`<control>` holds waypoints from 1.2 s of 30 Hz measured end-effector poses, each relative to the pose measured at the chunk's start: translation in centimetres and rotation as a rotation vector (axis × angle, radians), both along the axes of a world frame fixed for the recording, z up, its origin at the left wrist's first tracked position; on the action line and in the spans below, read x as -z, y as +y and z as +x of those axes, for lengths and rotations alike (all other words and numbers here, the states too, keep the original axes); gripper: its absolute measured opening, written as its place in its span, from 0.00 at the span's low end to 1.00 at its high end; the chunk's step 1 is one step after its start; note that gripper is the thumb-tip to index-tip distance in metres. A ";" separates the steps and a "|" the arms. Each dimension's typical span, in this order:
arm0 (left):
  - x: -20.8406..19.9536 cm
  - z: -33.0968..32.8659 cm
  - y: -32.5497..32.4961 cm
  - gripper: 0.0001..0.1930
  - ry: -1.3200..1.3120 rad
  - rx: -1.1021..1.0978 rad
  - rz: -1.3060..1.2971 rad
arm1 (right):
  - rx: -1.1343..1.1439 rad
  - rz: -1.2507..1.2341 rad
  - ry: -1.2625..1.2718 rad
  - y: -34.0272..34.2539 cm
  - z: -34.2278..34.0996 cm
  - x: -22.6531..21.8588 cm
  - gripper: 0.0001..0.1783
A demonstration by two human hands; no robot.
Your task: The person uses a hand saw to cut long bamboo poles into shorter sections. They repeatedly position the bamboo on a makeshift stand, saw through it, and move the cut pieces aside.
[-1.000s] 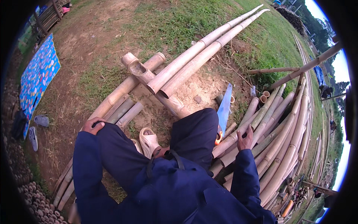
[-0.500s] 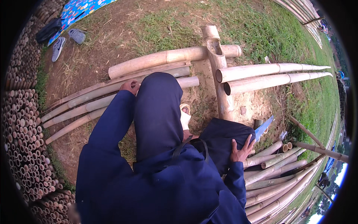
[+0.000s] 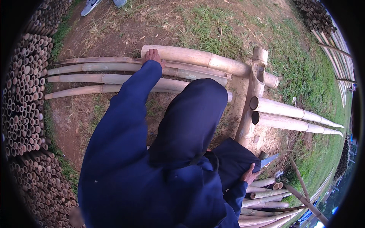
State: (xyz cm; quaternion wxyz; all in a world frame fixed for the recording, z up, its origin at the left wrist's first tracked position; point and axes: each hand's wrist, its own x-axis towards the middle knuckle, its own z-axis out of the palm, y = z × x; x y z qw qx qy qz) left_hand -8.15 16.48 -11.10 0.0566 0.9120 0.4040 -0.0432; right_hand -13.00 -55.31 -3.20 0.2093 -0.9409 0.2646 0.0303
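My left hand (image 3: 153,57) is closed over the left end of a thick, pale bamboo pole (image 3: 190,55), fingers bent on its top. This pole runs right to a notched bamboo piece (image 3: 259,73) that lies across its line. Beside my raised left knee lie several thinner bamboo poles (image 3: 91,78) and a long strip of bamboo. My right hand (image 3: 250,174) rests against the side of my right knee, its fingers partly seen and apart. Past that knee a saw blade (image 3: 269,160) sticks out; its handle is hidden.
Two bamboo poles (image 3: 289,108) extend right from the notched piece. More bamboo poles (image 3: 266,201) are heaped at the lower right, near thin leaning poles (image 3: 300,180). Stacks of cut bamboo (image 3: 26,95) line the left. Grey shoes (image 3: 91,7) stand at the top left.
My left hand has moved from the thinner poles up to the thick pole's end, with the arm stretched farther. My right hand's fingers are less spread. The view has shifted.
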 end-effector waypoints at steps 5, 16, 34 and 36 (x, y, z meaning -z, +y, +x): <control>1.8 -3.2 3.2 0.33 0.060 -0.130 0.055 | -0.955 -0.197 0.365 11.0 -4.8 -9.9 0.34; 2.1 -6.9 8.0 0.23 0.134 0.132 -0.025 | -0.355 0.219 -0.061 -3.7 -2.4 -2.6 0.50; -4.4 -13.2 7.3 0.22 0.372 0.367 0.052 | -1.192 -0.138 -0.423 25.3 12.0 -4.6 0.48; -5.4 -15.4 6.1 0.24 0.283 0.419 0.122 | -1.299 -0.195 -0.359 27.6 12.4 -3.4 0.50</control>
